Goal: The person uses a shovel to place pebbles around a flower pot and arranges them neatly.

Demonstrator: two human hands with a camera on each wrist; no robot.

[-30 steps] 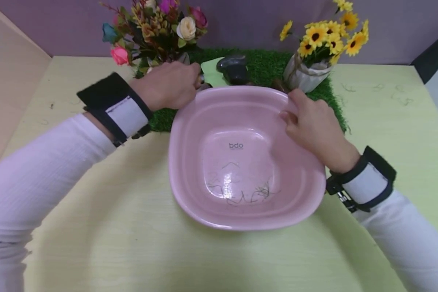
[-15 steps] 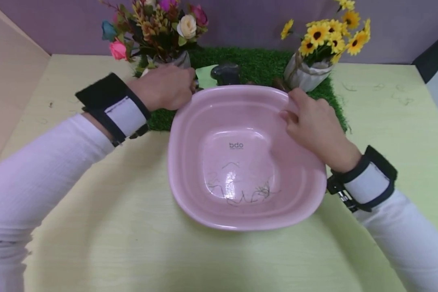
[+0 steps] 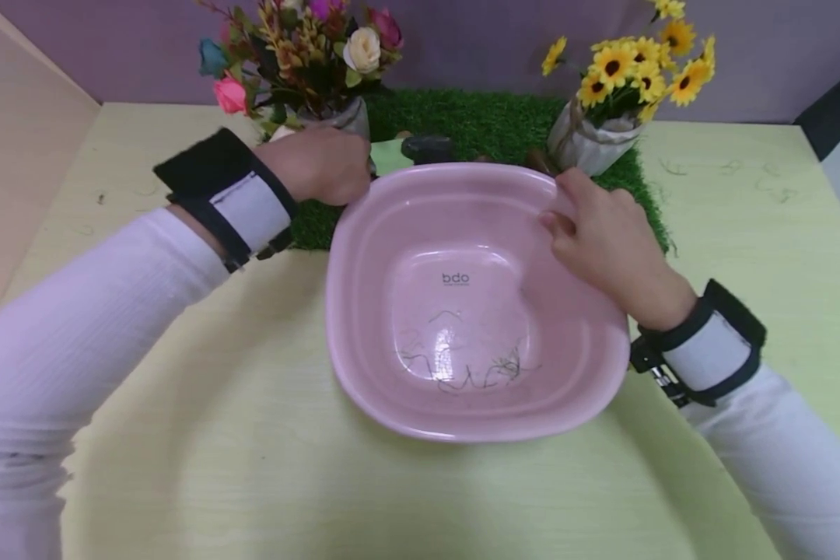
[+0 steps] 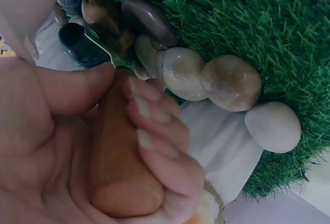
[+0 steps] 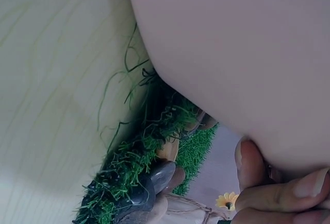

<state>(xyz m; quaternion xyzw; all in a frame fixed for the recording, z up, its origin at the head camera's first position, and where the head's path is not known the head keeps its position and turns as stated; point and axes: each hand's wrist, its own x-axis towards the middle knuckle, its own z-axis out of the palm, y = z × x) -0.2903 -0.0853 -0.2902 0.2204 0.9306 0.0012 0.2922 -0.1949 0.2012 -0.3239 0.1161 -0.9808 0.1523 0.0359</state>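
Observation:
My left hand [image 3: 315, 165] grips the brown wooden handle [image 4: 121, 162] of a small trowel, fingers curled round it. The trowel's light green blade [image 3: 390, 157] points right behind the far rim of a pink plastic basin [image 3: 360, 311]. Against the blade, in the head view, lies a dark smooth stone [image 3: 428, 148]; whether the blade bears it is hidden. My right hand [image 3: 605, 245] pinches the basin's far right rim, thumb inside and fingers outside. Several thin dark green strands [image 3: 507, 364] lie on the basin's floor.
Artificial grass [image 3: 476, 117] runs behind the basin, with several smooth stones [image 4: 232, 82] on it. A pot of mixed flowers [image 3: 353, 117] stands at back left, a pot of yellow flowers [image 3: 591, 140] at back right. Loose strands [image 3: 777, 187] dot the table at right.
The trowel blade and the dark stone beside it have sunk and shifted left, part of the stone passing behind the rim. My right hand still holds the nearly motionless basin.

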